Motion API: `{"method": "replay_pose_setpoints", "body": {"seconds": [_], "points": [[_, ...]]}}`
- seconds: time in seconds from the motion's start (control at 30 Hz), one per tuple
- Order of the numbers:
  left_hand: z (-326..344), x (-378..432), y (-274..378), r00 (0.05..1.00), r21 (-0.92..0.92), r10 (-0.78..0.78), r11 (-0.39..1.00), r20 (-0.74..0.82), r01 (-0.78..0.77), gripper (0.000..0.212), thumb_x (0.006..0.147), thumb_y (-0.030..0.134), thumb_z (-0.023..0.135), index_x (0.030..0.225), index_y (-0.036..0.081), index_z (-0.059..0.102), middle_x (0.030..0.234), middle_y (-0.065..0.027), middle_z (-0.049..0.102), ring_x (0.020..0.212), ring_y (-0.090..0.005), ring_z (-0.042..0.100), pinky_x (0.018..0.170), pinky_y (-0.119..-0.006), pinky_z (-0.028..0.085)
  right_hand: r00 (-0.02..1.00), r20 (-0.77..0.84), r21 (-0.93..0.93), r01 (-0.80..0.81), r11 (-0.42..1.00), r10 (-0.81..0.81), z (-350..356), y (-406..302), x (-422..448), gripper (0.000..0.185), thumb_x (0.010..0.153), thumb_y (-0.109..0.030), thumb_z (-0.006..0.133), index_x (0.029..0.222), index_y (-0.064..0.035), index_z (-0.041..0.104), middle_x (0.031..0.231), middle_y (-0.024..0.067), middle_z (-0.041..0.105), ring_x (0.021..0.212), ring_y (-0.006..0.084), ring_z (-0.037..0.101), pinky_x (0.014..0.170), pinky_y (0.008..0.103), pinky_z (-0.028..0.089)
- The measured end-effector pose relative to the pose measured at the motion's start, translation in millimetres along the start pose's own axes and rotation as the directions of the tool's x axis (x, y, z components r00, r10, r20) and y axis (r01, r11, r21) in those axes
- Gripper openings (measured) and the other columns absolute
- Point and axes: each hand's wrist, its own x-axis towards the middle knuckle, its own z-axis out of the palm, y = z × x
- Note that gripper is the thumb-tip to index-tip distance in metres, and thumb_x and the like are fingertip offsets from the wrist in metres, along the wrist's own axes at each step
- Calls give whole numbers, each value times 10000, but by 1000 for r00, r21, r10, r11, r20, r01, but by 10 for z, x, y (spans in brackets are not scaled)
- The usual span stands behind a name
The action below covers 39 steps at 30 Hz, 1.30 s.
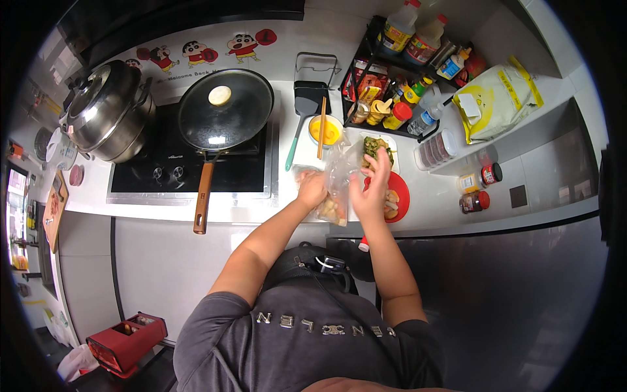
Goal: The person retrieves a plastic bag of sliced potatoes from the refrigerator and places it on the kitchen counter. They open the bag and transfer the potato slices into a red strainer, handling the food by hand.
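Observation:
My left hand (312, 190) grips the side of a clear plastic bag (338, 169) near the counter's front edge. Pale and orange food pieces (332, 210) lie in the bottom of the bag. To its right, my right hand (374, 183) is raised with fingers spread, and nothing shows in it. Behind that hand is a red bowl (404, 196) with pale food pieces, partly hidden by the wrist. A white plate (393, 146) of chopped greens stands just beyond the fingers. Past the bag sits a bowl of beaten egg (325, 130) with wooden chopsticks (322, 128) across it.
A black frying pan (225, 117) holding one pale round piece sits on the cooktop (142, 179), its wooden handle (203, 198) overhanging the front. Left stands a steel steamer pot (110, 117). A green-handled spatula (298, 132) and a black condiment rack (350, 110) are at the back.

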Motion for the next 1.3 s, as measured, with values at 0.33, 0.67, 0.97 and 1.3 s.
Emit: {"method": "replay_pose_setpoints", "body": {"seconds": [0.33, 0.67, 0.97, 1.3], "points": [[-247, 37, 17, 923, 181, 102, 967, 372, -179, 430, 752, 266, 617, 1137, 109, 507, 1170, -112, 501, 1163, -255, 438, 1080, -452, 170, 390, 774, -631, 544, 553, 499, 336, 650, -56, 711, 663, -248, 737, 1281, -66, 436, 1005, 145, 644, 991, 266, 609, 913, 442, 405], [-540, -488, 165, 545, -543, -178, 60, 820, 837, 817, 770, 749, 384, 1058, 8, 571, 1003, -145, 623, 957, -279, 600, 867, -423, 466, 192, 694, -720, 224, 657, 694, 346, 840, 137, 334, 710, -259, 655, 895, 19, 665, 877, 190, 659, 808, 291, 651, 685, 383, 507], [-328, -170, 351, 536, -426, 20, -582, 844, 693, 814, 767, 729, 400, 1164, 26, 504, 1082, -189, 598, 983, -312, 586, 915, -459, 431, 210, 725, -647, -119, 753, 656, 166, 546, -324, 372, 817, -327, 499, 935, -11, 659, 906, 204, 643, 857, 350, 623, 772, 421, 480], [220, -97, 14, 475, -438, -160, -701, 865, 563, 296, 930, 283, 458, 1044, 11, 480, 803, -152, 597, 693, -235, 613, 613, -355, 548, 238, 723, -604, -237, 761, 648, 98, 669, -706, 391, 790, -358, 536, 934, -8, 633, 924, 221, 632, 867, 347, 616, 768, 409, 480]]}}
